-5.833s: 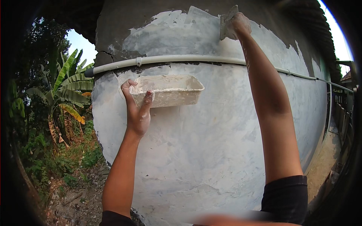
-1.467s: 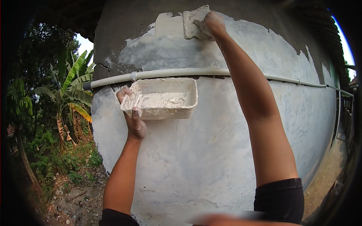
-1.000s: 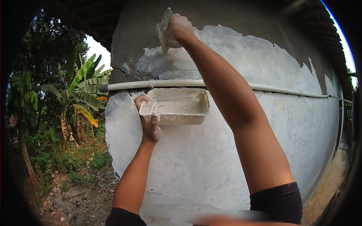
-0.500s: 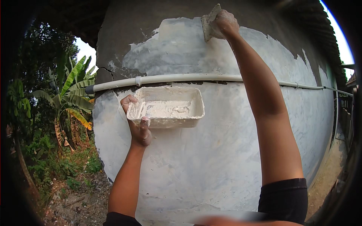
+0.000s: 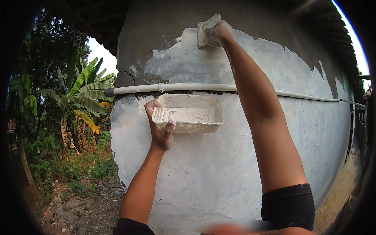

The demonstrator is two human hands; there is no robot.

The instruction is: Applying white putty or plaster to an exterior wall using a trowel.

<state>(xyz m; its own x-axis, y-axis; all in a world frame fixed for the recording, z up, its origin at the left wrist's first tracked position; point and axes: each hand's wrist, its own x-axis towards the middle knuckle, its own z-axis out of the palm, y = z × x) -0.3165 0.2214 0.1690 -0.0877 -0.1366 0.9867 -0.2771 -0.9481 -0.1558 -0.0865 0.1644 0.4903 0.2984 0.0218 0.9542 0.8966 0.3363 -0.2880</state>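
Note:
My left hand (image 5: 161,131) grips the left end of a white rectangular plastic tub (image 5: 199,128), thumb on the near side and fingers at the far left corner. Pale, wet filler paste (image 5: 184,115) coats the tub's floor and walls. Raised high, my right hand (image 5: 220,32) is closed on a flat spreader (image 5: 204,33) caked with the same paste. The spreader lies at the upper border of the white coat, against the wall (image 5: 196,168); whether its whole edge touches I cannot tell. Both hands are smeared with paste.
A white pipe (image 5: 196,87) runs across the wall just above the tub, fixed by a clamp (image 5: 161,87). Bare grey render (image 5: 164,19) lies above the white coat. Banana plants (image 5: 84,94) and stony ground (image 5: 88,207) are at left, a roof overhang (image 5: 329,27) at upper right.
The view has shifted, so the wall sits further right and lower. Against the wall, my right hand and the spreader have slid left. The tub has kept about the same place below the pipe.

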